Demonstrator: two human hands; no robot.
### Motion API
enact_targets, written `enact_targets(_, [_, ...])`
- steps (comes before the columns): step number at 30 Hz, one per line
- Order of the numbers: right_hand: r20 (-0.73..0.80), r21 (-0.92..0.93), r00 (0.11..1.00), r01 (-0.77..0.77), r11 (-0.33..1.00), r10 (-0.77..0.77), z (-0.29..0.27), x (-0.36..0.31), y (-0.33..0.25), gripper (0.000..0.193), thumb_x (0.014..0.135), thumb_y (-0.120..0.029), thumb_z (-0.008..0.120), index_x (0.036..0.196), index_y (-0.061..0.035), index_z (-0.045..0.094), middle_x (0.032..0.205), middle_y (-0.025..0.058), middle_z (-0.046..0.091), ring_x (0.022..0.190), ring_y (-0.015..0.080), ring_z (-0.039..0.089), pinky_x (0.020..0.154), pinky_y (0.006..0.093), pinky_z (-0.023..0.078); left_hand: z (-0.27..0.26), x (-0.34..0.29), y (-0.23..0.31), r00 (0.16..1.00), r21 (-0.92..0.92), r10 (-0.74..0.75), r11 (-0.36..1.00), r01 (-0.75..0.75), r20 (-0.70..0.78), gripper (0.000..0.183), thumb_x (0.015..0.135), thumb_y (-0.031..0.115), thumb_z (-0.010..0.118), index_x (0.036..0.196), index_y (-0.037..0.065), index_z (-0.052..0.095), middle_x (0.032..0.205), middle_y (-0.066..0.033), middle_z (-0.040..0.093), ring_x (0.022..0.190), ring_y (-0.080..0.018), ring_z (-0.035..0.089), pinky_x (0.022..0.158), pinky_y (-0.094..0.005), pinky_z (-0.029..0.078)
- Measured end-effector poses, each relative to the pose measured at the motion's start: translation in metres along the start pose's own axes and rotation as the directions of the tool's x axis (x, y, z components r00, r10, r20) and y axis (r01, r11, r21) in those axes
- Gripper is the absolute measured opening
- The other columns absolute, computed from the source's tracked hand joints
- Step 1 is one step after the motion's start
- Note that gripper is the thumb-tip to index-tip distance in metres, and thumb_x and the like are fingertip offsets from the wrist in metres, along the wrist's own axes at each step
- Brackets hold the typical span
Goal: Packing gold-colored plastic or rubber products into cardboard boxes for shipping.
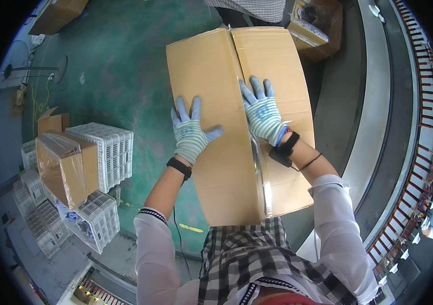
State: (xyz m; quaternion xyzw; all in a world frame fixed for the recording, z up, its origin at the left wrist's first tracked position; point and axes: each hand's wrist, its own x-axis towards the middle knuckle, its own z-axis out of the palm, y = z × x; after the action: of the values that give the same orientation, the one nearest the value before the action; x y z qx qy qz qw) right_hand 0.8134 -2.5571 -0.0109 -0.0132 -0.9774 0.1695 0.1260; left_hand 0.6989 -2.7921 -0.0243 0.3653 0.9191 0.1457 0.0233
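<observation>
A large brown cardboard box (211, 76) lies in front of me with its two top flaps folded shut. Clear tape (261, 178) runs along the near half of the centre seam. My left hand (190, 133), in a striped grey-blue glove, presses flat on the left flap with fingers spread. Laid flat over the seam on the right flap is my right hand (263, 114), gloved the same. Both hands hold nothing. Each wrist carries a black band.
White plastic crates (107, 152) and a wrapped brown carton (64, 165) are stacked at the left on the green floor. An open carton (318, 28) stands at the top right beside another person's checked clothing (257, 7). A roller conveyor (419, 152) curves along the right.
</observation>
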Motion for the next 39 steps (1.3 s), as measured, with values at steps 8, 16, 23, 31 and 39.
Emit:
enact_targets(8, [0.164,-0.071,0.986,-0.02,0.997,0.031,-0.019,-0.086,-0.04,0.063,0.088,-0.035,0.062,0.145,-0.0083,0.054,0.158,0.019,0.039,0.148,0.0433,0.032,0.119,0.0711,0.015,-0.007,0.009,0.005,0.994,0.0,-0.074,0.997,0.075,0.084,0.12,0.06,0.068,0.086,0.159,0.022,0.035,0.165,-0.0273,0.013,0.138,-0.0642,0.026,0.108,-0.0696,0.037])
enact_targets(16, [0.208,0.058,0.964,0.156,0.986,-0.164,-0.026,-0.123,-0.06,0.042,0.081,-0.026,0.069,0.121,-0.0111,0.069,0.141,0.0153,0.054,0.14,0.0421,0.043,0.116,0.0714,0.024,-0.012,0.005,0.005,0.982,0.039,-0.15,0.989,0.146,0.114,0.126,0.061,0.064,0.088,0.162,0.021,0.026,0.166,-0.0276,0.01,0.142,-0.0596,0.026,0.111,-0.0669,0.037])
enact_targets(23, [-0.126,0.643,0.682,-0.497,0.584,0.72,-0.04,-0.156,0.062,0.089,0.081,-0.025,0.086,0.152,0.0008,0.039,0.14,0.0208,0.055,0.129,0.0337,0.054,0.112,0.0431,0.042,0.03,-0.077,-0.033,0.873,-0.845,-0.356,0.299,0.444,0.333,0.12,0.069,0.03,0.095,0.156,0.001,0.018,0.151,-0.0182,0.041,0.127,-0.0295,0.055,0.104,-0.0429,0.053])
enact_targets(31, [0.416,0.842,0.683,-0.538,0.029,0.6,-0.014,-0.136,0.096,0.112,0.081,-0.019,0.09,0.163,-0.0008,0.016,0.148,0.0138,0.053,0.133,0.0239,0.052,0.111,0.0347,0.045,0.007,-0.065,-0.002,0.774,-0.814,-0.339,0.039,0.58,0.535,0.083,0.081,0.014,0.086,0.147,0.005,0.036,0.132,-0.0083,0.058,0.114,-0.0211,0.062,0.093,-0.0364,0.058])
enact_targets(39, [0.404,0.84,0.655,-0.542,0.025,0.639,-0.01,-0.123,0.081,0.127,0.074,-0.014,0.094,0.163,0.0036,0.004,0.147,0.0165,0.053,0.133,0.0247,0.052,0.111,0.0347,0.045,0.018,-0.071,-0.036,0.819,-0.838,-0.348,0.14,0.527,0.457,0.085,0.079,0.012,0.086,0.147,0.007,0.036,0.132,-0.0086,0.057,0.115,-0.0203,0.06,0.098,-0.0348,0.055])
